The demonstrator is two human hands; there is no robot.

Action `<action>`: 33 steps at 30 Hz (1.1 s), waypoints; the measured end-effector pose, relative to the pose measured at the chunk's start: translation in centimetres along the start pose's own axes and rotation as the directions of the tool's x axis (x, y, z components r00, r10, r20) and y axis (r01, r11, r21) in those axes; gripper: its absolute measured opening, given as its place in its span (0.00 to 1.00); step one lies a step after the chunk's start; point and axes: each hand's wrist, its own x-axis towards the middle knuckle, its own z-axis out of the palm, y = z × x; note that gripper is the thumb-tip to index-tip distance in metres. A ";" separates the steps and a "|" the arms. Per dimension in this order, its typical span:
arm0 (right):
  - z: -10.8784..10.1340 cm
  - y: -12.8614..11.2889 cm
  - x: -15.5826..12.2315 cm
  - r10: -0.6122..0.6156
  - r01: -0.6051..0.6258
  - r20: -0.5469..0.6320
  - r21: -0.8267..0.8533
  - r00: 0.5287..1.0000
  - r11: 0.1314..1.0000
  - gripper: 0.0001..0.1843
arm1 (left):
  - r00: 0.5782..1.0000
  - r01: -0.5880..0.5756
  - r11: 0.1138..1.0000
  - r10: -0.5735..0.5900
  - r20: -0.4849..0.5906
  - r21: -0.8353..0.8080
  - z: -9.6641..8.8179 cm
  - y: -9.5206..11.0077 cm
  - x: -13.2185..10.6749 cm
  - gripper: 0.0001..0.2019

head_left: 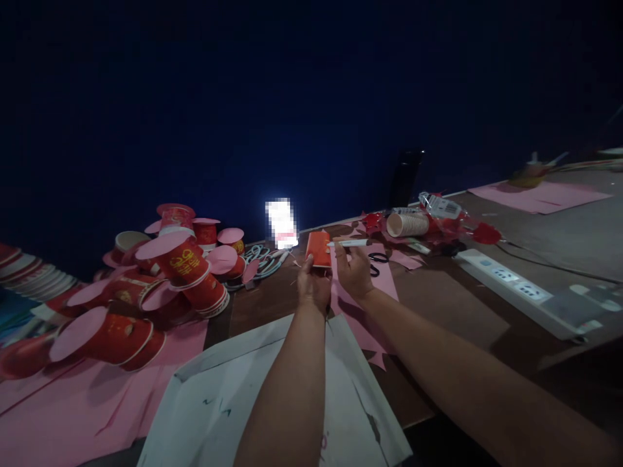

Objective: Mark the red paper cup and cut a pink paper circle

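My left hand (pixel 313 284) is closed on a red paper cup (pixel 319 249), held upright over the brown table (pixel 438 305). My right hand (pixel 354 269) sits just to its right, fingers pinched on a white pen-like stick (pixel 350 243) that lies level with its tip touching the cup's right side. Both forearms reach in from the bottom of the view. Beneath the hands lie a pink paper sheet (pixel 363 318) and black scissors (pixel 377 263).
A heap of red cups with pink paper lids (pixel 170 272) fills the left. A white sheet (pixel 272 402) lies near me. A white power strip (pixel 520 288) runs along the right. A stack of paper cups on its side (pixel 407 224), a bright phone (pixel 281 224) and a dark bottle (pixel 406 176) sit farther back.
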 end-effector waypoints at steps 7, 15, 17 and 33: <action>-0.1 -0.4 0.0 -0.037 0.037 0.036 -0.006 0.999 0.999 0.12 | 0.998 -0.013 1.000 0.013 0.064 0.003 -0.2 -0.1 0.0 0.07; 0.0 -0.2 0.0 -0.034 0.035 0.044 -0.014 0.998 0.999 0.11 | 0.998 -0.044 0.999 0.043 0.043 0.002 -0.1 -0.2 0.0 0.06; 0.0 -0.2 0.0 -0.032 0.032 0.034 -0.016 0.999 0.999 0.11 | 0.998 -0.040 0.999 0.039 0.049 0.005 -0.1 -0.2 0.0 0.07; -0.4 -0.7 0.3 -0.081 0.082 -0.033 0.027 0.996 0.996 0.12 | 0.983 -0.166 0.982 0.172 -0.059 0.093 0.2 -0.6 0.2 0.06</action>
